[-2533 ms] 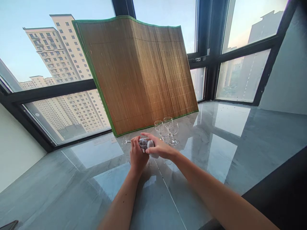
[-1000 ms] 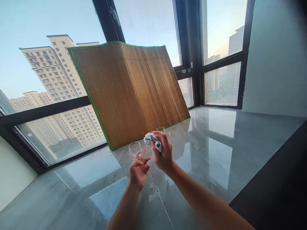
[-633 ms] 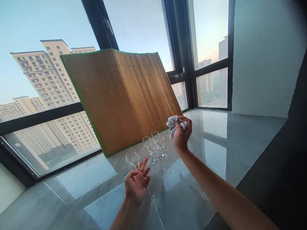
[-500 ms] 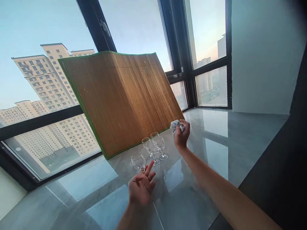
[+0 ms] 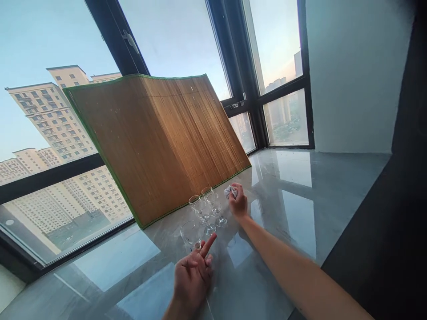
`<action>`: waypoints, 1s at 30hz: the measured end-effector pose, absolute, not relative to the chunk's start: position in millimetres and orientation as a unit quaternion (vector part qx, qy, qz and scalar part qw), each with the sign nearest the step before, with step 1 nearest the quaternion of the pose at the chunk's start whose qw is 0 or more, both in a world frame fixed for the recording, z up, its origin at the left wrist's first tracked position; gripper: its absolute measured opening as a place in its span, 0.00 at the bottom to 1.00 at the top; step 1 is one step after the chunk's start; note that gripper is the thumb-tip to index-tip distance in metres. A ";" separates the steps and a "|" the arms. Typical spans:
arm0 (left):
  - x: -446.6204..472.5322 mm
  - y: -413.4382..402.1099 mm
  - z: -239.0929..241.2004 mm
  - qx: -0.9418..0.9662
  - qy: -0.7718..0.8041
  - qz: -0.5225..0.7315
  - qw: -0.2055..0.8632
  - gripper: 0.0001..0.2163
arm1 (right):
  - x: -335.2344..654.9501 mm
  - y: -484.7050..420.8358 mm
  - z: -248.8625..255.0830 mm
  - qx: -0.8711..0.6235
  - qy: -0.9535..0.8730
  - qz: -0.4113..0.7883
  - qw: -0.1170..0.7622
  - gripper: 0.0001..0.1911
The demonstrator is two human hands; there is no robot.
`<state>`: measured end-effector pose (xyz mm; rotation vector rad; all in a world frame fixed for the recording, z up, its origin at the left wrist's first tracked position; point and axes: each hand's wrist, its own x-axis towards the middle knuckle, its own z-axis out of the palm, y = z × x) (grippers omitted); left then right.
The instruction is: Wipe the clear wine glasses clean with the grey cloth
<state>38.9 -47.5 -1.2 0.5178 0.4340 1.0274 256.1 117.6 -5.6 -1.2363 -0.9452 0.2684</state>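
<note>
My left hand (image 5: 192,278) is palm up, low in the middle of the view. Its fingers are closed around the stem of a clear wine glass (image 5: 190,234), with one finger stretched out past it; the foot of this glass is hidden. Beyond it, several more clear wine glasses (image 5: 210,230) stand upright in a tight group on the glossy grey surface (image 5: 270,284). To the right of that group my right hand (image 5: 239,203) grips a crumpled whitish cloth (image 5: 230,192), apart from the glasses.
A bamboo mat (image 5: 160,146) with a green border leans against the windows behind the glasses. Dark window frames (image 5: 248,80) meet in the corner, and a pale wall (image 5: 350,80) rises at the right. The surface's dark edge (image 5: 347,235) runs along the right.
My right hand with the cloth has come lower and closer to the glasses. My left hand and its wine glass have shifted slightly towards me. The whole view has moved a little.
</note>
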 end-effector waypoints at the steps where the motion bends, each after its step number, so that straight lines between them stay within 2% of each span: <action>1: 40.6 -47.9 -1.4 0.240 0.213 0.482 0.815 0.20 | 254.6 117.4 -6.1 -0.556 -0.434 0.123 0.698 0.16; 10: 64.2 -55.6 12.6 0.208 0.311 0.503 0.779 0.09 | 252.8 117.7 -6.7 -0.580 -0.480 0.131 0.645 0.18; 18: 53.0 -47.4 7.4 0.210 0.220 0.496 0.813 0.23 | 251.9 119.2 -7.8 -0.581 -0.484 0.137 0.640 0.18; 22: 53.3 -45.1 6.8 0.181 0.184 0.501 0.826 0.25 | 252.0 117.5 -7.2 -0.581 -0.488 0.141 0.637 0.18; 27: 63.6 -46.6 23.2 0.069 0.222 0.533 0.813 0.20 | 251.9 117.5 -6.0 -0.581 -0.490 0.148 0.633 0.18; 30: 75.7 -43.4 38.0 0.009 0.271 0.547 0.792 0.14 | 250.9 118.2 -5.9 -0.580 -0.490 0.150 0.633 0.18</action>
